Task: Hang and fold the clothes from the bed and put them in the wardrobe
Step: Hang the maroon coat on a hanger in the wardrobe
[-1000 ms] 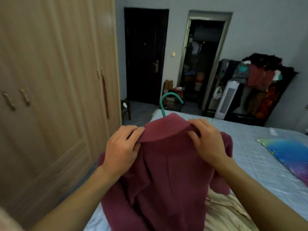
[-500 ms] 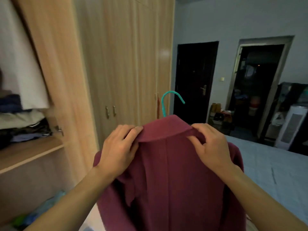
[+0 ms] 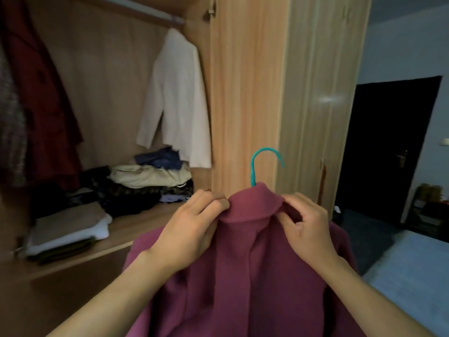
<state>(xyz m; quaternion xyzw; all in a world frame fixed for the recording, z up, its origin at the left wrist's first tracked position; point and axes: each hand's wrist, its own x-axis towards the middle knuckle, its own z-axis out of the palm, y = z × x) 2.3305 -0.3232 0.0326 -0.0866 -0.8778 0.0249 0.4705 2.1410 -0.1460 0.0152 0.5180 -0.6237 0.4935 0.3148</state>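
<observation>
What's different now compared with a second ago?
The person has turned from the bed to the open wardrobe, carrying the maroon coat on its teal hanger toward the rail, where a white jacket hangs. Unchanged: the left hand and right hand keep their grip on the collar.

home bedroom | open wooden wardrobe [image 3: 245,93], hung coats [image 3: 175,100], folded stacks [image 3: 150,176] on shelf [image 3: 136,227] | bed corner [image 3: 408,271] | dark door [image 3: 388,147]
</observation>
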